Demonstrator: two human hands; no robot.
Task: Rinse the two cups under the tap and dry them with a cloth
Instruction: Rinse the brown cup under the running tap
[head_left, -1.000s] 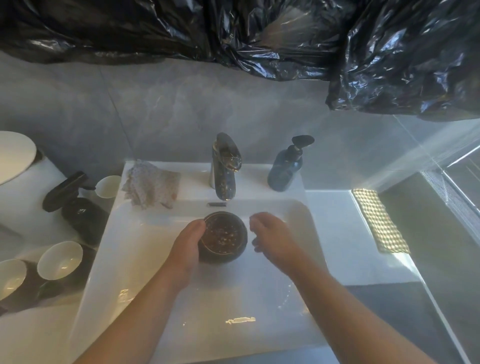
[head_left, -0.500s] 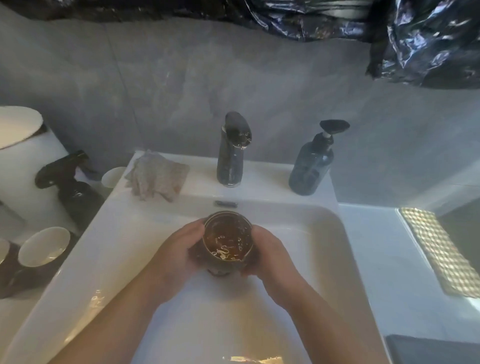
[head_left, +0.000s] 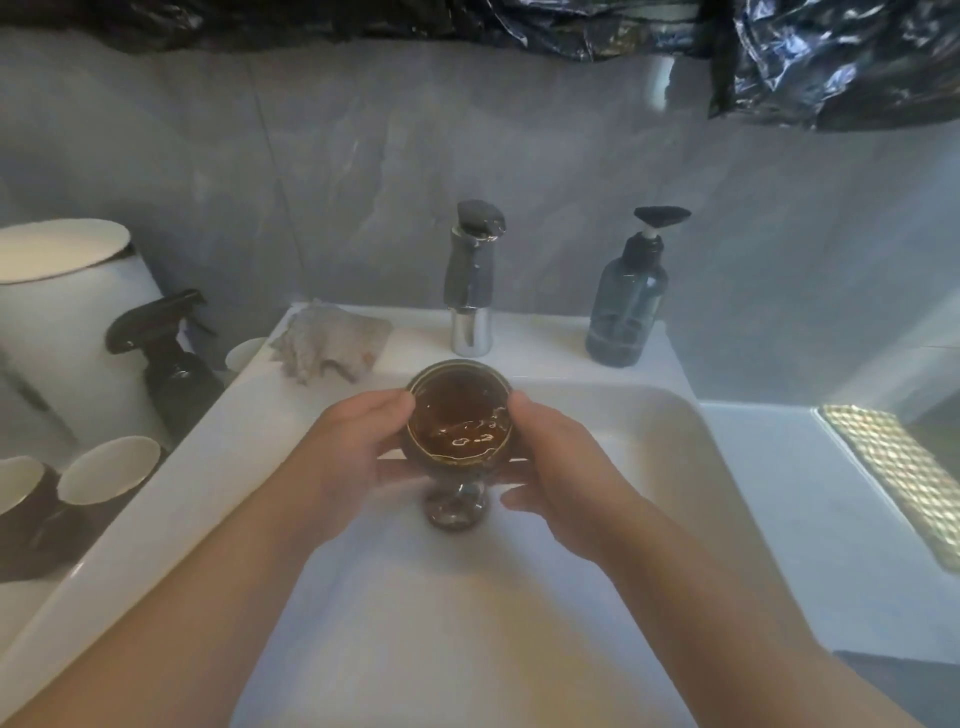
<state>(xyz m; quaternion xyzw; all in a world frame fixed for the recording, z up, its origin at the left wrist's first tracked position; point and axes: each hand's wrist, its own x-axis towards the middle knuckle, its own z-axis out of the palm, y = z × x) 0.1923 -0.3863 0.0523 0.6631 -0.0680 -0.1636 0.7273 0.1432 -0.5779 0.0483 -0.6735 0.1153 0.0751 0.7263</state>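
The cup (head_left: 460, 422) is held between both hands over the sink (head_left: 670, 447), its axis near upright, mouth up, water inside. The left hand (head_left: 347, 451) is curled against its left wall; the right hand (head_left: 558, 467) is closed on its right wall, fingers (head_left: 519, 501) below the bowl. Both are equally near. The tap (head_left: 470, 280) stands just beyond the fingertips; the cloth (head_left: 332, 345) lies beyond-left. Forearms converge, palms inward.

Dim, hazy, bluish cast. Daylight from 3 o'clock; bright patch on mat (head_left: 898, 483). Glare on tap (head_left: 470, 291). Soft blur throughout; wide-angle bending at edges.
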